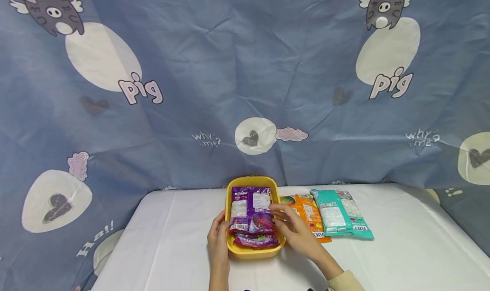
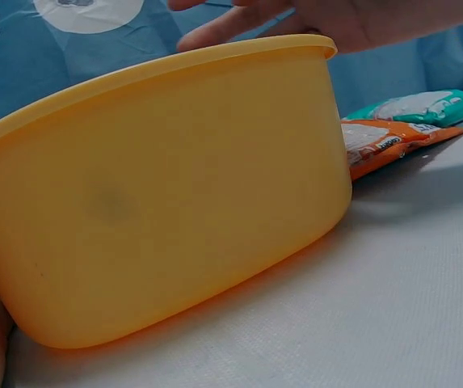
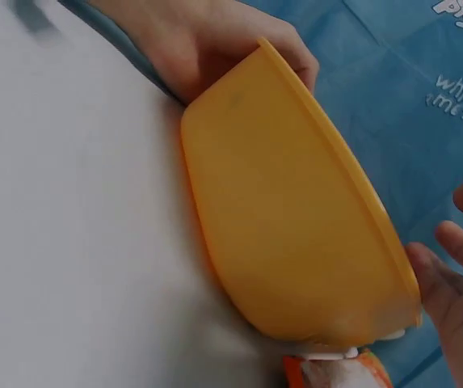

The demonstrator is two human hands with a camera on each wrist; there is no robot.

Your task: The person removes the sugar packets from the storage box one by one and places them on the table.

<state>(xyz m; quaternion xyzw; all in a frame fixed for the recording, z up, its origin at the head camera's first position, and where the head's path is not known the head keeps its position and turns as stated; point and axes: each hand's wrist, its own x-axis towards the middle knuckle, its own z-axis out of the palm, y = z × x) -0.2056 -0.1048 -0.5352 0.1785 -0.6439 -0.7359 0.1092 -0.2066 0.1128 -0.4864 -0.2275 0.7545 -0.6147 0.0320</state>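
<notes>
So the right hand [image 1: 292, 229] is up at the right rim of the yellow tub [image 1: 254, 252], fingers loosely spread and reaching in over the edge, with the fingertips on the purple snack packet [image 1: 250, 210] lying on top inside. Can't really tell whether it's pinching the packet's edge or just resting on it, since the wrist views only show the tub's outer wall [image 2: 166, 202] and some fingertips [image 3: 449, 275] hovering by the rim. Under that top packet there's a second purple packet [image 1: 256, 240] poking out at the near end of the tub.

The left hand [image 1: 218, 238] is on the opposite side, pressed flat along the tub's left wall, fingers together and pretty straight, thumb side near the rim. From the right wrist camera you can see it cupped against the far side of the tub [image 3: 215, 40].

Just beyond the right hand, to its outer side, an orange snack packet [image 1: 310, 216] lies flat on the white tablecloth [image 1: 402, 248], partly hidden behind the fingers. Right beside that, further out, is a teal packet [image 1: 338, 214], overlapping the orange one's edge a bit. Behind everything hangs a blue cartoon pig sheet [image 1: 245, 69].
</notes>
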